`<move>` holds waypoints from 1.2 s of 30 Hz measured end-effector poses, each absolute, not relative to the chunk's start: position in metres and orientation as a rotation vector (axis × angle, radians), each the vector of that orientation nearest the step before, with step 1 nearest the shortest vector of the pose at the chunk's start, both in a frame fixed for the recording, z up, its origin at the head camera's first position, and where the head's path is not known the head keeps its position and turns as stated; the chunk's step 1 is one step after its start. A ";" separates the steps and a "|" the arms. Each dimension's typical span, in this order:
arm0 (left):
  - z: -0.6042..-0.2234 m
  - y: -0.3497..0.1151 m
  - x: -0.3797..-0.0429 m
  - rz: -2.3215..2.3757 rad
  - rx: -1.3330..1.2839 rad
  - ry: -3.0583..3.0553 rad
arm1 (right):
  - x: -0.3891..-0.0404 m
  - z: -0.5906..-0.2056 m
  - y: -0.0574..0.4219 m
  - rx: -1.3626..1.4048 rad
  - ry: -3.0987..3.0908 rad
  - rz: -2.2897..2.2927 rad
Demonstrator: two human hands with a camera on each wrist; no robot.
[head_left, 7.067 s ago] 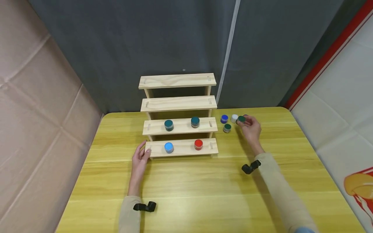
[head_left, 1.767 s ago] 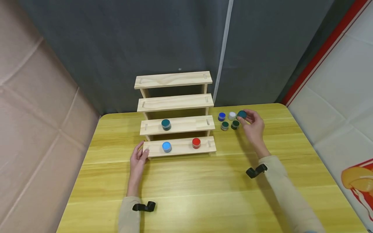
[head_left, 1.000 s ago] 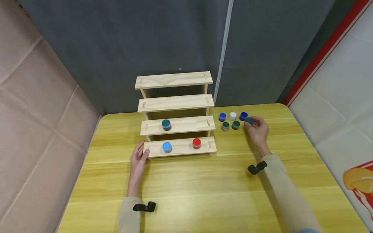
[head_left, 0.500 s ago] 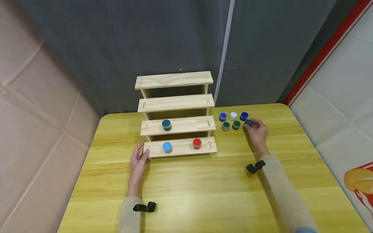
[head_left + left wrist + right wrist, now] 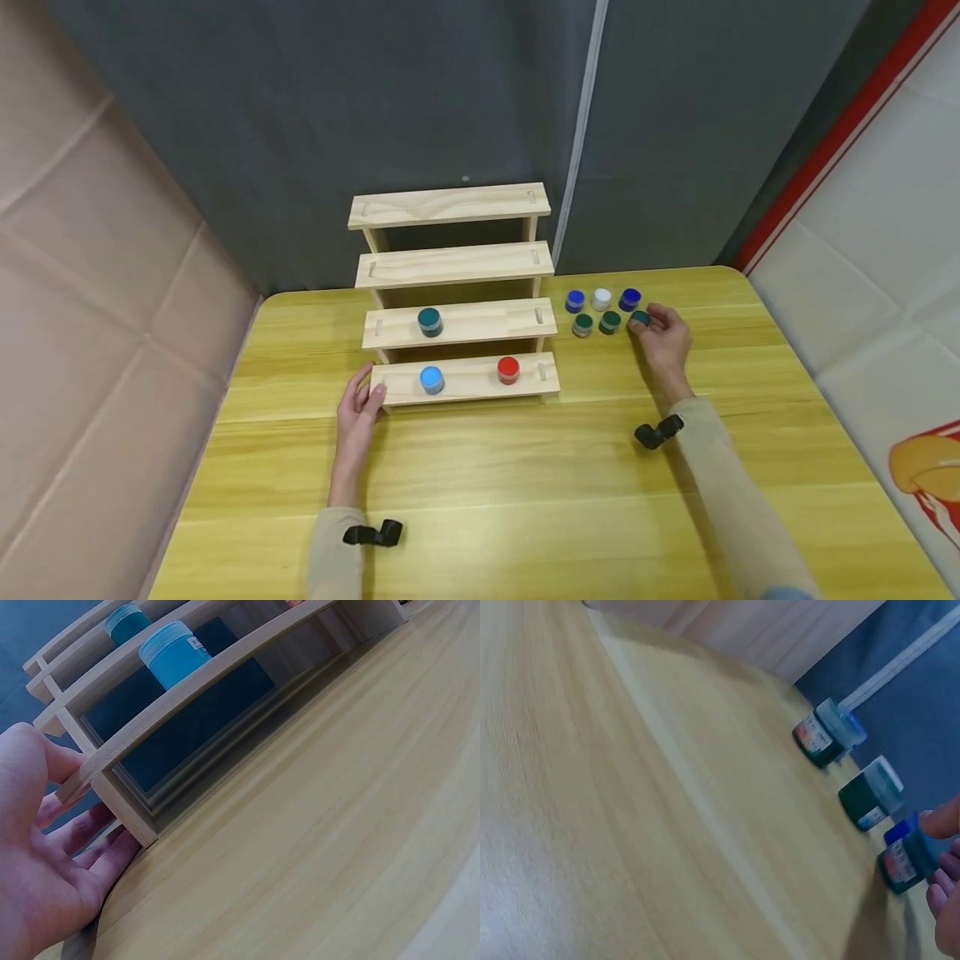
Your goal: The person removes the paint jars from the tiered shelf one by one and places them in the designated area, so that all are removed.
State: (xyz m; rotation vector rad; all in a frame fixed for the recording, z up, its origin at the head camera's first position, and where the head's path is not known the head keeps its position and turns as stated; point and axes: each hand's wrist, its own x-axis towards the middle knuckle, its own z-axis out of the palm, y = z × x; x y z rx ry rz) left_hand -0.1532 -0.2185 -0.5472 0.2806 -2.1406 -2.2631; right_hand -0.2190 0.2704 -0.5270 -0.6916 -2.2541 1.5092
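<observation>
My left hand grips the left end of the lowest step of a wooden tiered shelf. In the left wrist view its fingers curl round the board's end and upright. At the table's back right, my right hand pinches a small paint jar with a teal lid, at the right end of a front row. Beside it are two dark-green-lidded jars. Behind them stand two blue-lidded jars and a white-lidded jar. The right wrist view shows the held jar upright at the fingertips.
On the lowest step stand a light blue jar and a red jar. A teal-lidded jar sits on the second step. A dark curtain hangs behind the wooden table; side panels flank it.
The right-hand teal jar has left the second step. My right hand has brought it to the front row's right end, uncovering a blue-lidded jar. My left hand keeps its grip.
</observation>
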 end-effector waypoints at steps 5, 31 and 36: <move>-0.547 -0.219 -0.154 -2.273 0.279 -2.135 | -0.217 -0.515 0.266 -0.587 -2.203 1.476; -0.544 -0.219 -0.151 -2.262 0.253 -2.137 | -0.198 -0.422 0.172 -0.162 -1.981 1.776; -0.544 -0.220 -0.152 -2.264 0.261 -2.148 | -0.195 -0.415 0.151 -0.080 -1.926 1.856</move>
